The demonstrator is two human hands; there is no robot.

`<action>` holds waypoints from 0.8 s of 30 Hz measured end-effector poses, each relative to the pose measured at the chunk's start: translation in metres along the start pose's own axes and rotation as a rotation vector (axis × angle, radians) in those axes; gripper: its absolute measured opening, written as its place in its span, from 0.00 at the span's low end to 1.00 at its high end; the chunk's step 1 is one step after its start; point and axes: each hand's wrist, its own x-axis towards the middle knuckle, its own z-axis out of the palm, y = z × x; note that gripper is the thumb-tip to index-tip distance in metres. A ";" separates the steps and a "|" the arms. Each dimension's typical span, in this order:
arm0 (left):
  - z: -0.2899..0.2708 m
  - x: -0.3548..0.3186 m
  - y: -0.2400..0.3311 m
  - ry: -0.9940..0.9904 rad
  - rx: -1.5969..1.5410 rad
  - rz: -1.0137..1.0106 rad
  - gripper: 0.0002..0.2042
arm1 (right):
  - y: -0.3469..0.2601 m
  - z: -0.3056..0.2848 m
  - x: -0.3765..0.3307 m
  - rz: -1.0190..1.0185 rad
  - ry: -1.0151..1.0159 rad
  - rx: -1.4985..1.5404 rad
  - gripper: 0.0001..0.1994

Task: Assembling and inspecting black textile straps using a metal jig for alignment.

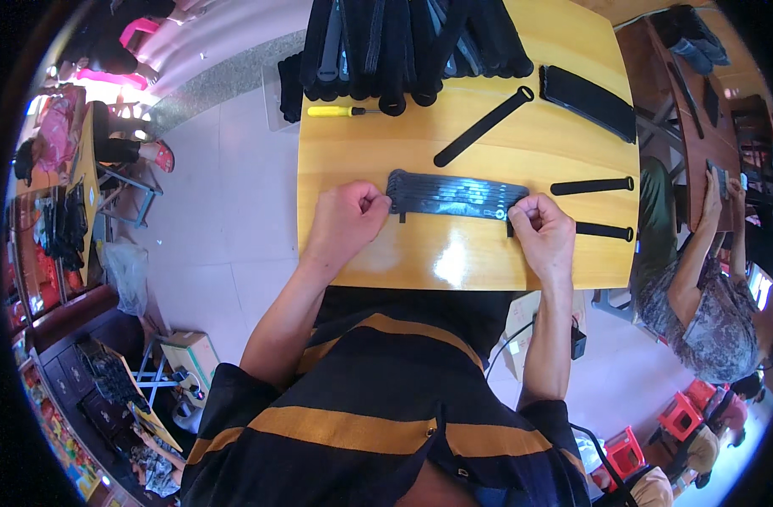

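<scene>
A flat clear plastic packet of black straps (pixel 456 194) lies crosswise near the front of the yellow wooden table. At its left end is my left hand (pixel 346 221), fingers curled and pinching the edge. My right hand (pixel 545 235) pinches the right end between thumb and forefinger. Short dark tabs show below the packet near both ends. Beyond it, a loose black strap with a ring end (pixel 484 127) lies slanted. Two more black straps (pixel 593 186) lie to the right, the nearer one partly behind my right hand.
A big heap of black straps (pixel 408 51) covers the table's far side. A yellow-handled screwdriver (pixel 332 111) lies before it. At the far right is a neat stack of black straps (pixel 587 103). A person (pixel 699 287) works at a brown table to the right; others sit at the left.
</scene>
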 end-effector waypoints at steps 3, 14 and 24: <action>0.000 0.000 -0.001 -0.003 0.014 -0.007 0.08 | -0.002 -0.001 -0.001 -0.012 -0.008 -0.023 0.04; 0.000 0.001 0.002 0.001 0.052 -0.005 0.08 | 0.003 0.002 0.001 -0.056 0.030 -0.054 0.04; 0.005 0.004 -0.013 0.040 0.119 0.149 0.11 | 0.003 0.003 0.003 -0.052 0.019 -0.079 0.05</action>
